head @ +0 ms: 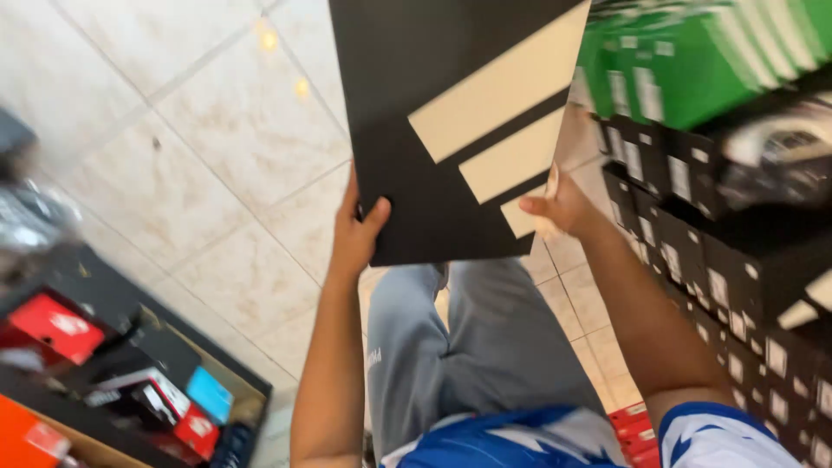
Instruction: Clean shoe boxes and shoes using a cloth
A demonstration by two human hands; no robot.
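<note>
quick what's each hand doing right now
Left hand: closed on the near left edge of the black box.
Right hand: gripping the same box at its near right corner.

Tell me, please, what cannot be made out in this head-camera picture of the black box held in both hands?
- Black box, head view: its top is cut off by the picture's upper edge; its contents are hidden.
- Left hand and right hand: most fingers are hidden behind the box.
- Green boxes and stacked black boxes: blurred, labels too small.
- Things at the far left edge: blurred, kind unclear.
</note>
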